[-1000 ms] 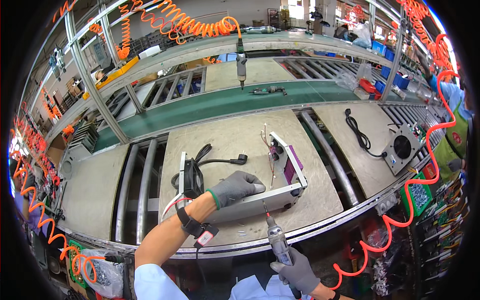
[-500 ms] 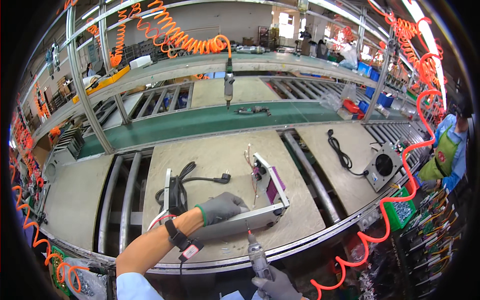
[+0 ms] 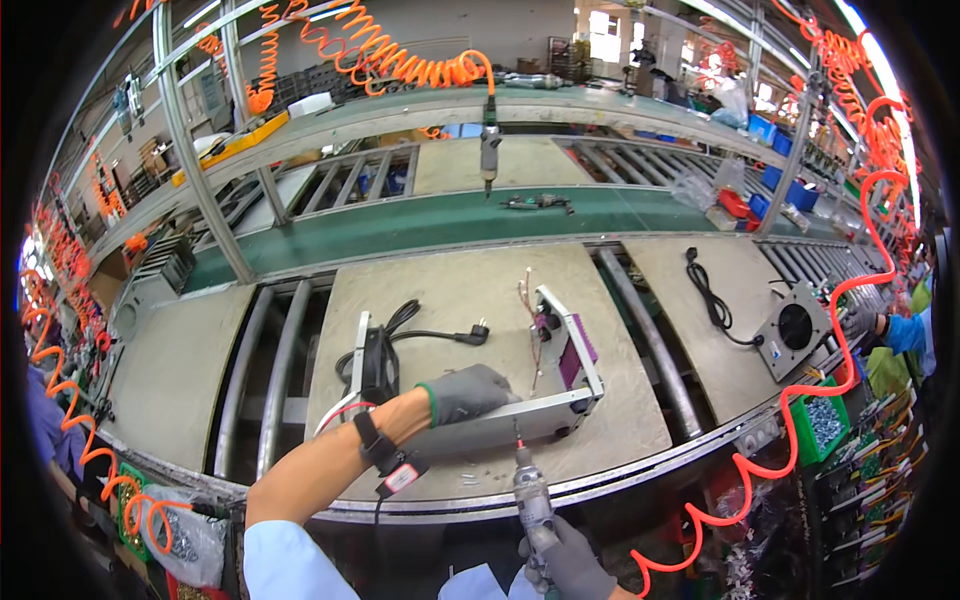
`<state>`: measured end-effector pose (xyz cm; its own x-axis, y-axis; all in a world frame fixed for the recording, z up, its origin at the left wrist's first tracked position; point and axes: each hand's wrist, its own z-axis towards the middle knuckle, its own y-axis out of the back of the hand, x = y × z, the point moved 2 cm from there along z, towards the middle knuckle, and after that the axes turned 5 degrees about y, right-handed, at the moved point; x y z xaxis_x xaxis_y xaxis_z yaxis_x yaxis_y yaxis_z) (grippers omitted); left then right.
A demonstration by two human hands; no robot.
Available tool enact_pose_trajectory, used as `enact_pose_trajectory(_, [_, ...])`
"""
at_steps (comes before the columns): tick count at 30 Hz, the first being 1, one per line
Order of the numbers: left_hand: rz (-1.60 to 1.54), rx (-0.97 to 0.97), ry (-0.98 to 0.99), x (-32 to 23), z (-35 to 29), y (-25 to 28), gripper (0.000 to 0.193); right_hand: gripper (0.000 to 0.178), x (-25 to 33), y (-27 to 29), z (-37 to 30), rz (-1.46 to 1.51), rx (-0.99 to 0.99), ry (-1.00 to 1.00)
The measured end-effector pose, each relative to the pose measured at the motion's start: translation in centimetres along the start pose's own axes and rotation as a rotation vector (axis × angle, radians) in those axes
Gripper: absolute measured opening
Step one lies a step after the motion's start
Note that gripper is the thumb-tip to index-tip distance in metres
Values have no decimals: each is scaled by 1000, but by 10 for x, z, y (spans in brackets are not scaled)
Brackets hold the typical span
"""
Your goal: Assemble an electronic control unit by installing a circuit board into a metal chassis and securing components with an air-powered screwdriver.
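Grey sheet-metal chassis (image 3: pixel 500 428) sits on the pale surface (image 3: pixel 625 425) directly under your left hand (image 3: pixel 468 394). That gloved hand lies on its near rim, fingers close together; whether they pinch a small part, you can't tell from here. Your right hand (image 3: pixel 570 560) is wrapped around an inline power screwdriver (image 3: pixel 533 498), bit pointing up toward the rim, just right of your left fingertips. Contact unclear.

Step, as you'd judge it: steadying the chassis and lining up the driver for a fastening. Next move likely calls for the bit seated square, with your left fingers clear of it.

Beyond your left hand: power cord (image 3: pixel 478 331); beyond and left, black fan (image 3: pixel 380 365); right, loose wire bundle (image 3: pixel 536 345) and purple finned part (image 3: pixel 575 362). Nearer you, loose screws (image 3: pixel 470 479).

Containers: well right of your right hand, green bin (image 3: pixel 803 442), holding many small silvery pieces, probably screws. Far left of it, clear plastic bag (image 3: pixel 192 548) with small metallic pieces; beside the bag, green tray (image 3: pixel 128 505), contents too small to name.
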<state>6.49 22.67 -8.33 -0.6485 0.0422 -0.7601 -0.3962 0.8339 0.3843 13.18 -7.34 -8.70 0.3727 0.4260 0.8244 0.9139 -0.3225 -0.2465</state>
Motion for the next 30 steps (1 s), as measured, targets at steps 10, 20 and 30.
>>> enact_pose_trajectory(10, [199,-390,-288,-18,-23,-5,36,30,-1,18,3,-94,50,37])
enact_pose_trajectory(20, [449,-752,-492,58,-75,-116,11,39,-41,79,-7,-189,-88,-38])
enact_pose_trajectory(30, [-252,-561,-282,82,-58,-127,13,49,-52,78,-8,-297,-3,9])
